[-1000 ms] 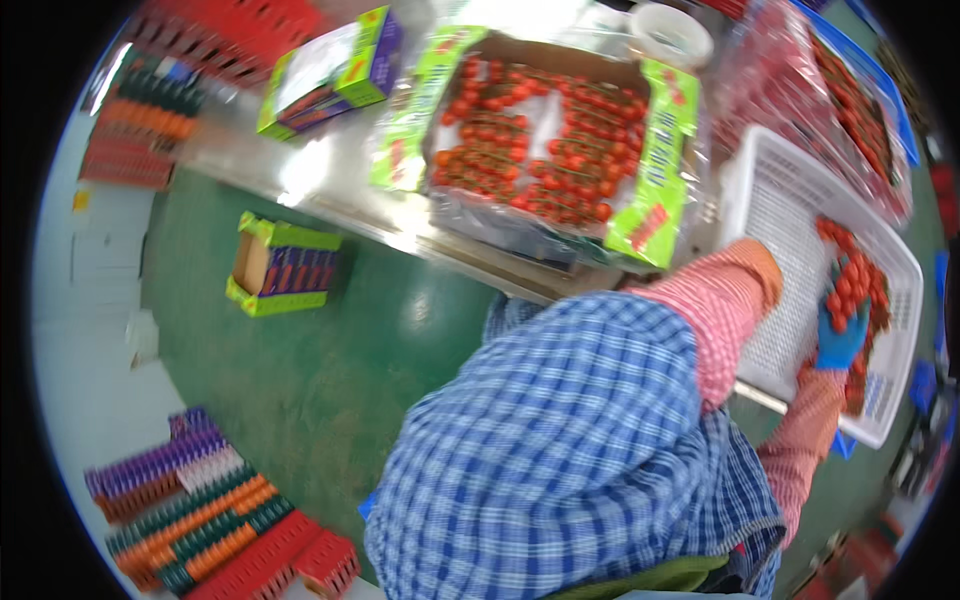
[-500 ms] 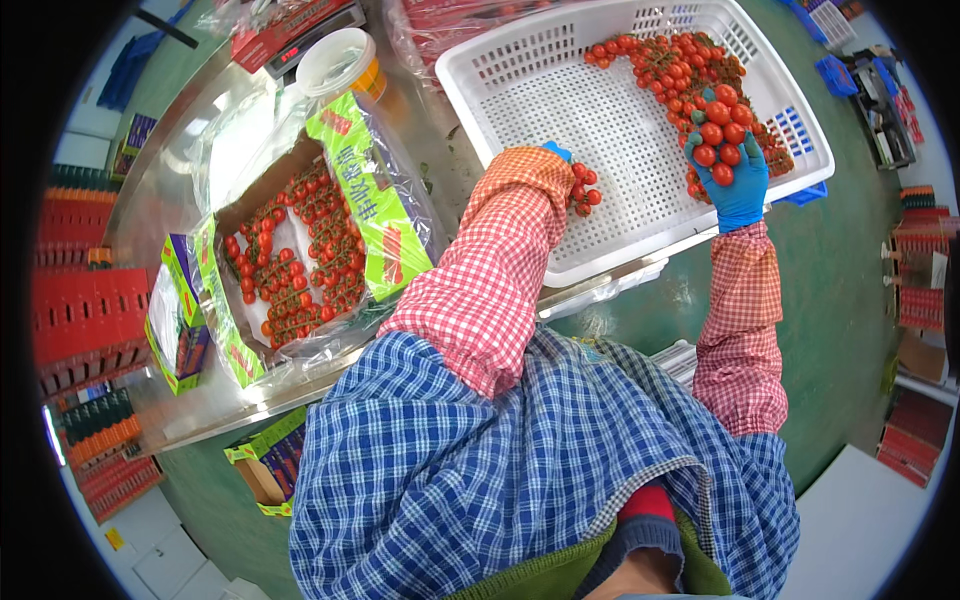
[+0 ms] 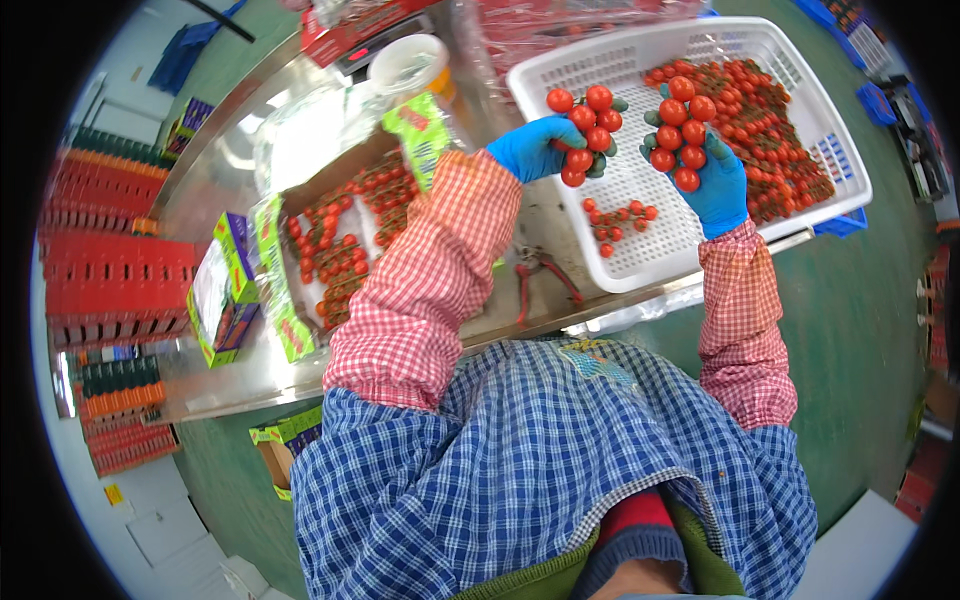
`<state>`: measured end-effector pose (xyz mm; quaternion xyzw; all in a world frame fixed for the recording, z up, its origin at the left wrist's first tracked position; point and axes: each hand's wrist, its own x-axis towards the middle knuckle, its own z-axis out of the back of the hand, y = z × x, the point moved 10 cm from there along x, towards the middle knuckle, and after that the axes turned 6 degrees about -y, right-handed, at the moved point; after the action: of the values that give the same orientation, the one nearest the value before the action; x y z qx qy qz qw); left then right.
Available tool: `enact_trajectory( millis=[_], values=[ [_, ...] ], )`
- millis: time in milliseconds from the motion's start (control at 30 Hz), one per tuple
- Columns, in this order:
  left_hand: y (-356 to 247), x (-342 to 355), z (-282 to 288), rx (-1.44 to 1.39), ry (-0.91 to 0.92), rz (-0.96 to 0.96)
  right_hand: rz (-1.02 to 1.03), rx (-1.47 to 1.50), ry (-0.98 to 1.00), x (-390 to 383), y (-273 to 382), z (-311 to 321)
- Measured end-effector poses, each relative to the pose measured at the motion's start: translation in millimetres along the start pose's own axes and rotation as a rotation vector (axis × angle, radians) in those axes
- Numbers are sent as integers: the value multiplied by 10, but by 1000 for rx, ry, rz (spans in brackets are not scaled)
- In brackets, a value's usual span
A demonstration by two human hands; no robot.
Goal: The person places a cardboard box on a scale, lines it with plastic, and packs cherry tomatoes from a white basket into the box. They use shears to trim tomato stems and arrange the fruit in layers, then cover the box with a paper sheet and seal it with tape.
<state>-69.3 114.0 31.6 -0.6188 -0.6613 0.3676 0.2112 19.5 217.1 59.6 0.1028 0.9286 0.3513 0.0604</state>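
Note:
My left hand [image 3: 532, 150], in a blue glove with dark-stained fingertips, grips a bunch of cherry tomatoes on the vine [image 3: 598, 118]. Across from it, my right hand [image 3: 720, 192], gloved the same way, is closed round a second bunch of cherry tomatoes [image 3: 682, 128]. Both bunches hang side by side, apart, above a white perforated plastic crate [image 3: 592, 243]. A smaller tomato bunch [image 3: 622, 220] lies on the crate floor below them. Many more bunches [image 3: 770, 135] are heaped along the crate's right side.
Red-handled clippers [image 3: 540, 275] lie on the steel table left of the crate. Farther left, a green-rimmed cardboard box [image 3: 290, 330] with a plastic liner holds rows of tomatoes. Behind it stand a white tub [image 3: 410, 65] and a scale [image 3: 380, 40].
My left hand has risen from the crate's near left with a tomato bunch. My right hand has lifted its bunch off the heap and moved closer to the left. The clippers have come into sight.

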Motion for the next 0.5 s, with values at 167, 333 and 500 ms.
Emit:
enact_trajectory(
  millis=[167,333,500],
  values=[
    [-75,-575,-242,-369,196,-2,119,-264,69,-9,-84,-373],
    [-174,-942,-179,-160,-11,-43,41,-344,-37,-17,-340,-476],
    [-544,-1300,28,811,-204,-288,26,-909,190,26,-763,-784]
  ],
)
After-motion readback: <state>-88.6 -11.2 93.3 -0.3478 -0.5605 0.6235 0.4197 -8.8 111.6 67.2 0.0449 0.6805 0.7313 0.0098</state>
